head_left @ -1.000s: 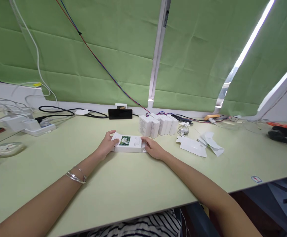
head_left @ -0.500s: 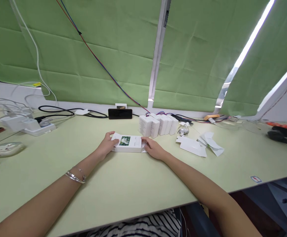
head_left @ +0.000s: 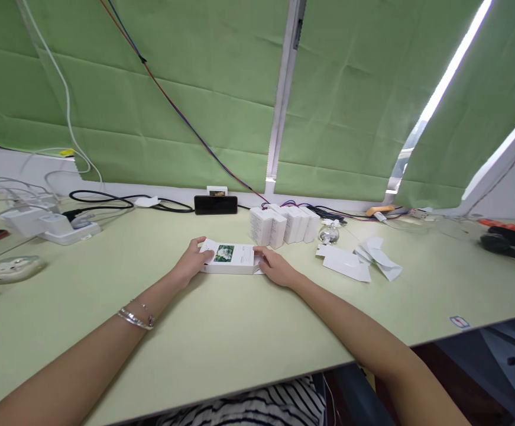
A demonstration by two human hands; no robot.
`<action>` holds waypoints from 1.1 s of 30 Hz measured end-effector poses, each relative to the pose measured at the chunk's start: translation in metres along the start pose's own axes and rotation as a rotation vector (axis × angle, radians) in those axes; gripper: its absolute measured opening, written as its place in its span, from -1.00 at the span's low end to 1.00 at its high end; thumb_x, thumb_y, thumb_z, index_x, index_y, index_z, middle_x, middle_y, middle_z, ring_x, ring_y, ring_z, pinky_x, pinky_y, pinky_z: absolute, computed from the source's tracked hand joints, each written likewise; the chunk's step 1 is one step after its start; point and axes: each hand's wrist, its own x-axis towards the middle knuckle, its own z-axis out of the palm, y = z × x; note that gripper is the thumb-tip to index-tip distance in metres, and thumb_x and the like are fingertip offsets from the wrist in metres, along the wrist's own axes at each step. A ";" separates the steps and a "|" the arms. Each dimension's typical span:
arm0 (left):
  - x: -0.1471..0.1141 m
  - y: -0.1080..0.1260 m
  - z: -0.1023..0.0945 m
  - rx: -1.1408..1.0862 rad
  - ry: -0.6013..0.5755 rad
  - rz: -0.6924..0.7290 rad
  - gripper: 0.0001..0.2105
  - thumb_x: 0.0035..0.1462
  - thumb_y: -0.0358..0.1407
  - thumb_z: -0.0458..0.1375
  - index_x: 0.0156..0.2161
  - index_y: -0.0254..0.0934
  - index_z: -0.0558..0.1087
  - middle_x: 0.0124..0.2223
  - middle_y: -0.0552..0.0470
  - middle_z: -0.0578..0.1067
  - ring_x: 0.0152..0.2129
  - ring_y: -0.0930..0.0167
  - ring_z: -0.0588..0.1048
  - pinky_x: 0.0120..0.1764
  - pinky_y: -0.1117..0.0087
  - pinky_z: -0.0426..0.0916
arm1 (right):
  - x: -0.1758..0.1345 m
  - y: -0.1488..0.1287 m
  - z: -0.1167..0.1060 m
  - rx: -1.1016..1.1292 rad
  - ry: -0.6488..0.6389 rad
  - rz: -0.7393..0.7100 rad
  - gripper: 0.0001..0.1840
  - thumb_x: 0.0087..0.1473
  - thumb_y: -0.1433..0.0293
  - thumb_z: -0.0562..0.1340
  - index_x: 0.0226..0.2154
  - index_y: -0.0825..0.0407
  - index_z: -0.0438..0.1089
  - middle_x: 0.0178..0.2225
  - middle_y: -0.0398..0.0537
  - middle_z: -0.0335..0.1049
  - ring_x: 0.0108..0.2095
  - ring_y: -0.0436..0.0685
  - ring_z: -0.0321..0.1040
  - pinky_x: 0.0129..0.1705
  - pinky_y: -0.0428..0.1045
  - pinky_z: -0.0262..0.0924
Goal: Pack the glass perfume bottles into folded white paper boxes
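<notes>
A white cardboard box [head_left: 239, 256] with a green-and-white flower picture lies flat on the table before me, with flaps showing at both ends. My left hand [head_left: 192, 260] is closed on its left end, the thumb resting on top. At the right end, my right hand [head_left: 277, 267] has its fingers bent around the open flaps. What the right fingertips touch inside that end is partly hidden. Just behind the box stands a row of several upright white boxes [head_left: 292, 225].
Flattened white card [head_left: 343, 263] and crumpled paper [head_left: 380, 258] lie to the right, near a silvery round object [head_left: 329, 234]. A dark phone [head_left: 215, 205] leans at the back. Power strips [head_left: 68, 231] with cables are at the left; black headphones [head_left: 514, 239] are at the far right.
</notes>
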 end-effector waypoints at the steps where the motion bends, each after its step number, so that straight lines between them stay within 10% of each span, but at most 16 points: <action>1: 0.000 0.000 0.000 0.002 -0.001 -0.001 -0.41 0.04 -0.31 0.09 0.19 -0.23 0.05 0.13 -0.19 0.31 -0.15 0.29 0.47 -0.28 0.37 0.42 | 0.000 -0.001 0.000 0.005 0.003 0.001 -0.51 0.09 0.49 0.00 0.11 0.06 0.12 0.09 0.06 0.25 0.09 0.16 0.19 0.11 0.15 0.09; 10: 0.000 0.000 0.001 0.017 0.045 0.019 -0.41 -0.02 -0.34 0.12 0.15 -0.23 0.10 0.15 -0.16 0.29 -0.04 0.22 0.41 -0.05 0.26 0.34 | 0.000 0.007 -0.001 0.180 -0.044 -0.031 -0.33 -0.10 0.64 0.03 0.12 0.02 0.09 0.11 0.00 0.23 0.12 0.13 0.15 0.15 0.14 0.03; 23: -0.001 -0.001 0.001 0.063 0.006 0.035 -0.40 -0.01 -0.31 0.11 0.16 -0.23 0.04 0.13 -0.18 0.32 -0.10 0.23 0.45 -0.03 0.21 0.34 | -0.002 -0.004 -0.016 0.009 -0.204 0.109 0.01 -0.17 0.23 0.31 0.25 0.10 -0.14 0.25 0.16 -0.10 0.25 0.37 -0.24 0.23 0.25 -0.22; 33: -0.004 0.000 0.002 0.110 0.027 0.058 -0.42 -0.01 -0.30 0.10 0.14 -0.22 0.06 0.11 -0.16 0.34 -0.13 0.26 0.47 -0.05 0.25 0.35 | -0.006 0.002 -0.021 0.149 -0.067 0.105 -0.09 -0.20 0.22 0.37 0.17 0.05 0.03 0.13 0.11 0.13 0.00 0.21 0.22 0.07 0.15 0.12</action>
